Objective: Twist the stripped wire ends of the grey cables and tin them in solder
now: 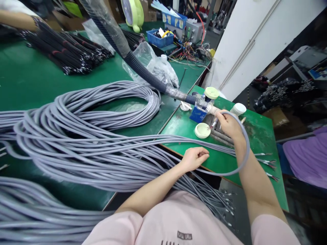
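Observation:
My right hand (pixel 228 125) is closed round the end of a grey cable (pixel 247 143), whose length loops over my forearm. The thin stripped wires at its tip lie over a small pale cup (pixel 202 130). Just behind is a blue block (pixel 198 114) at the mouth of a ribbed hose (pixel 150 79). My left hand (pixel 194 159) has curled fingers and rests near the front edge of the green board, beside several grey cables; whether it holds anything is hidden. A large coil of grey cable (pixel 84 163) spreads over the table to the left.
A yellow-lidded jar (pixel 211 93) and a white jar (pixel 238 109) stand on the board (pixel 263 129). Bundles of black cables (pixel 66 51) lie at the back left near another person's arm (pixel 19 20). Plastic bags, blue bins (pixel 160 38) and a fan (pixel 133 14) are further back.

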### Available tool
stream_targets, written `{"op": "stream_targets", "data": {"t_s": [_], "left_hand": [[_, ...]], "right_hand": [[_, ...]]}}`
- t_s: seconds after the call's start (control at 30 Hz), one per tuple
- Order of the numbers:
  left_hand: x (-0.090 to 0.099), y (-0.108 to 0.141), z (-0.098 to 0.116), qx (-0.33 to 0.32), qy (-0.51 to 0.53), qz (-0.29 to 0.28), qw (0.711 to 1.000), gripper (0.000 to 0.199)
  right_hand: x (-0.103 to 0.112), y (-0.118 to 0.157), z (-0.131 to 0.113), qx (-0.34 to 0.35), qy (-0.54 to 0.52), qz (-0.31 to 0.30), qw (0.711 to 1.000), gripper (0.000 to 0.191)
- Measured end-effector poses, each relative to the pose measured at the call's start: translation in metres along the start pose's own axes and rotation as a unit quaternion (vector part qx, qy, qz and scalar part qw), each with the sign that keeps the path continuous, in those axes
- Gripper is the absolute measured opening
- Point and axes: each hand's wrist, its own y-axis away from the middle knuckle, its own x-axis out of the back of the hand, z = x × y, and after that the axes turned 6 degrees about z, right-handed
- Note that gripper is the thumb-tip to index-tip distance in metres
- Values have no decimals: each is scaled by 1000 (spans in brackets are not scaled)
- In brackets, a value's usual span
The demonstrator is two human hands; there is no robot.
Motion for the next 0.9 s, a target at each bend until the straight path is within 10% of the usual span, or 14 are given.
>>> {"op": "stream_targets", "data": {"t_s": [0.4,0.9], "left_hand": [[-1,0,-1,11,4,-6,1000,27],[0,0,0,19,14,-6,1000,24]], "right_hand": [[25,-2,90,-41,87,108,990,30],[15,-9,119,-88,117,90,985,28]]}}
